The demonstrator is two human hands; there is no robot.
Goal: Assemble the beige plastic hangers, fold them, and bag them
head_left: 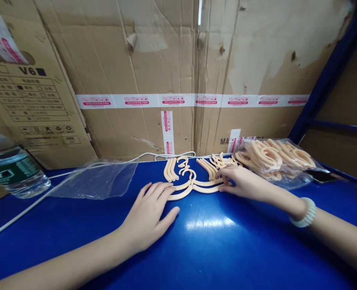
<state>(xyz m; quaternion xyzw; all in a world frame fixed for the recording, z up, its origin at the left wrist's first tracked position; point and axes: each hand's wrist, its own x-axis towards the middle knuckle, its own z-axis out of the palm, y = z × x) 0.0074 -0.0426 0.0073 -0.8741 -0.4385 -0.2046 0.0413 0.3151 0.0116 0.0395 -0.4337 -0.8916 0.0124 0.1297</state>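
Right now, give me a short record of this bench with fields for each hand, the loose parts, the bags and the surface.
left hand: flat on the table, fingertips at the hangers
right hand: fingers resting on the hangers, bracelet on the wrist
hangers: peach plastic, loose in small stacks
full bag: clear, holds more of them, right of the hands
empty bag: clear, lies flat to the left
table: glossy blue
water bottle: far left
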